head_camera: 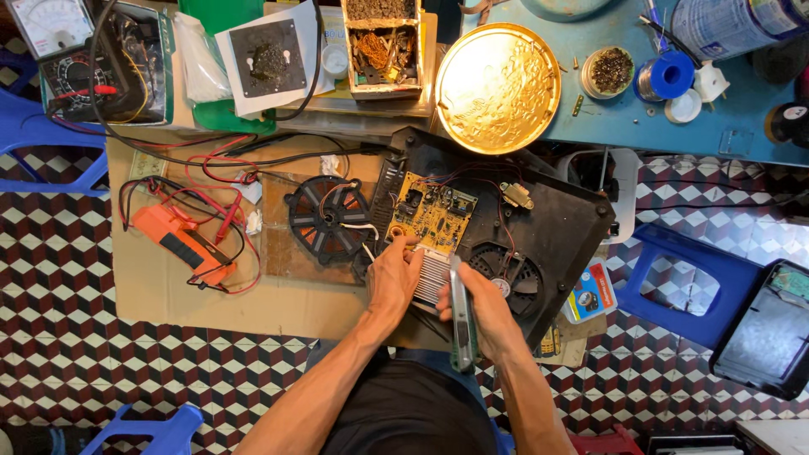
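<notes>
Hands meet at the middle of an opened black cooker case [556,227] lying on the cardboard sheet [168,291]. The left hand [394,278] has curled fingers pinching the edge of the yellow circuit board [431,212], which lies at 12 o'clock from it. The right hand [484,307] is closed around a grey utility knife [459,316]; its long side runs from 6 to 12 o'clock, tip toward the ribbed metal block [432,278] between both hands. The left hand is nearer the board. At 12 o'clock, a wooden box [383,46] holds small metal scraps, and a little round tin [608,71] holds screws.
</notes>
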